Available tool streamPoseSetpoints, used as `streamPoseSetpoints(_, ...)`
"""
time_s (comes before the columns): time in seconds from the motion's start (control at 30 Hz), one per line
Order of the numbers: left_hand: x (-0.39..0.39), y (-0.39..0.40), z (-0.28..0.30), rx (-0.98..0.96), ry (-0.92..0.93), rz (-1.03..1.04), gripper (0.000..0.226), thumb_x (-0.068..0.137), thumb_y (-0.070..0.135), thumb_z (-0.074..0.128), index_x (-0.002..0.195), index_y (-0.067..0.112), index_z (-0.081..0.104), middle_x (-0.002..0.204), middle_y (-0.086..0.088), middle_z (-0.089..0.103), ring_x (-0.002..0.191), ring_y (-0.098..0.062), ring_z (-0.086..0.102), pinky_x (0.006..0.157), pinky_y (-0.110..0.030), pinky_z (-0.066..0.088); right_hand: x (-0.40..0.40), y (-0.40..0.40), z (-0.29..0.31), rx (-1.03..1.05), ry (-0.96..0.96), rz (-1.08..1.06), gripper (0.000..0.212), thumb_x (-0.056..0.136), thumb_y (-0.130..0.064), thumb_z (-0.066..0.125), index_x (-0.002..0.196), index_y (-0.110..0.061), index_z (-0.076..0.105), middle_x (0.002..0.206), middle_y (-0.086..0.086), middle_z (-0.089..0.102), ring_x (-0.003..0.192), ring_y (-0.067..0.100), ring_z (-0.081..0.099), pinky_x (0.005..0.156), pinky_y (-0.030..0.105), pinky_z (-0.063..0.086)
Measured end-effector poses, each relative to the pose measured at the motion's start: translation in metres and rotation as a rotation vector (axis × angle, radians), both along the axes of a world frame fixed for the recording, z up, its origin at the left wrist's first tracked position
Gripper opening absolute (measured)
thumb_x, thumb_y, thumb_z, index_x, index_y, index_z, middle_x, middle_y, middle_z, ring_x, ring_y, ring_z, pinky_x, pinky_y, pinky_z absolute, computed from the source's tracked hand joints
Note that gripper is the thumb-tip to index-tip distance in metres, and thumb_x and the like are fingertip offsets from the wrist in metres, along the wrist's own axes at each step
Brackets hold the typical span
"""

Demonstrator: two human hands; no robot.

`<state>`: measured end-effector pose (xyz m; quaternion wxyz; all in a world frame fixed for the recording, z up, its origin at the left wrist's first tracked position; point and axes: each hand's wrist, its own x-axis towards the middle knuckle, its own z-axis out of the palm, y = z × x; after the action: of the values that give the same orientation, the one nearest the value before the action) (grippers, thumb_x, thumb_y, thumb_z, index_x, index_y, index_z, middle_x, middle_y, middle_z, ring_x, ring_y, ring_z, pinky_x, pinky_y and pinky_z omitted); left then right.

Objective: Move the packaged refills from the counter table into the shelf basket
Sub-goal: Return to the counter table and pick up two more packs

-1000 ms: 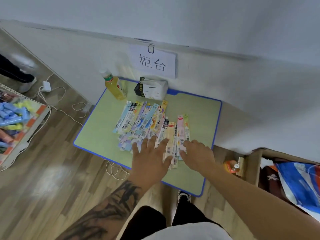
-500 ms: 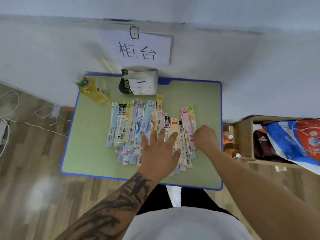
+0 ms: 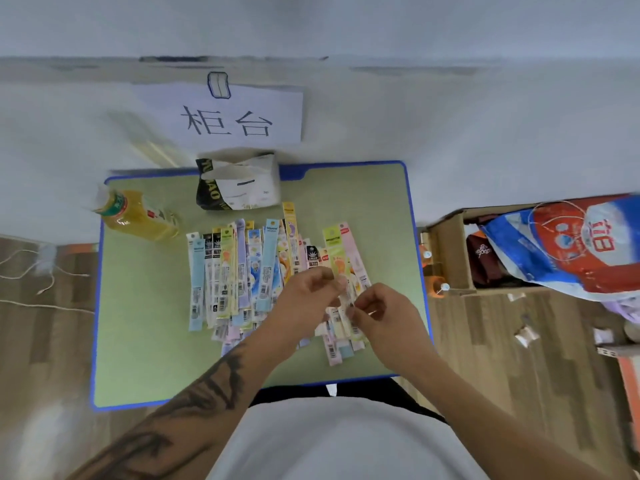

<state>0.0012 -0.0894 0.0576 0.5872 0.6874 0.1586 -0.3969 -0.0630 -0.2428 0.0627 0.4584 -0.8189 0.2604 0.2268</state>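
Several long, narrow packaged refills [image 3: 242, 271] lie side by side in a fanned pile on the green counter table [image 3: 145, 334]. My left hand [image 3: 304, 299] is over the right part of the pile, its thumb and fingers pinching a yellow-green refill pack [image 3: 336, 252] that points away from me. My right hand [image 3: 384, 317] is just to the right with curled fingers pinching the lower part of the same cluster of packs. No shelf basket is in view.
A yellow drink bottle [image 3: 138, 214] lies at the table's back left; a white and black tissue pack [image 3: 239, 183] stands against the wall under a paper sign [image 3: 225, 116]. An open cardboard box [image 3: 450, 258] holding a red and blue bag [image 3: 571, 244] sits right of the table.
My left hand went from lying flat on the pile to pinching a pack. My right hand moved in beside it and curled onto the packs. The view swung to face the table squarely.
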Motion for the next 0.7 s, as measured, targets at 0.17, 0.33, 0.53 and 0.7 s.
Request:
streamPoseSetpoints(0.17,-0.005,0.028,-0.002,0.054,0.066,0.180,0.022,0.100,0.030,0.067,0.092,0.010,0.068,0.074,0.006,0.066,0.072,-0.016,0.064,0.080,-0.041,0.061,0.023,0.008,-0.011,0.040,0.052,0.081,0.018,0.091,-0.042,0.075,0.094,-0.028,0.065,0.087,-0.011,0.071,0.075,0.004,0.067,0.066,0.021,0.048)
streamPoseSetpoints(0.33,-0.011,0.047,0.003,0.060,0.124,0.248,0.021,0.102,0.024,0.064,0.087,0.010,0.063,0.083,-0.009,0.055,0.075,-0.024,0.057,0.071,-0.032,0.059,0.062,-0.006,-0.056,-0.238,0.125,0.015,0.024,0.096,-0.042,0.064,0.111,-0.024,0.061,0.095,-0.007,0.068,0.083,0.017,0.066,0.076,0.035,0.055)
streamPoseSetpoints(0.53,-0.031,0.052,0.000,0.026,0.137,0.203,0.033,0.101,0.025,0.066,0.069,0.026,0.065,0.072,0.004,0.061,0.068,-0.014,0.061,0.077,-0.036,0.061,0.070,-0.004,-0.092,-0.389,0.265,0.065,0.008,0.097,-0.025,0.057,0.101,-0.019,0.056,0.092,0.001,0.062,0.083,0.024,0.061,0.072,0.037,0.049)
streamPoseSetpoints(0.7,-0.038,0.056,-0.002,-0.021,0.205,0.182,0.019,0.102,0.026,0.065,0.084,0.019,0.067,0.090,-0.011,0.071,0.077,-0.020,0.065,0.083,-0.043,0.062,0.063,-0.001,-0.100,-0.343,0.232,-0.018,0.006,0.097,-0.023,0.059,0.097,-0.018,0.055,0.089,0.001,0.061,0.078,0.019,0.058,0.068,0.036,0.047)
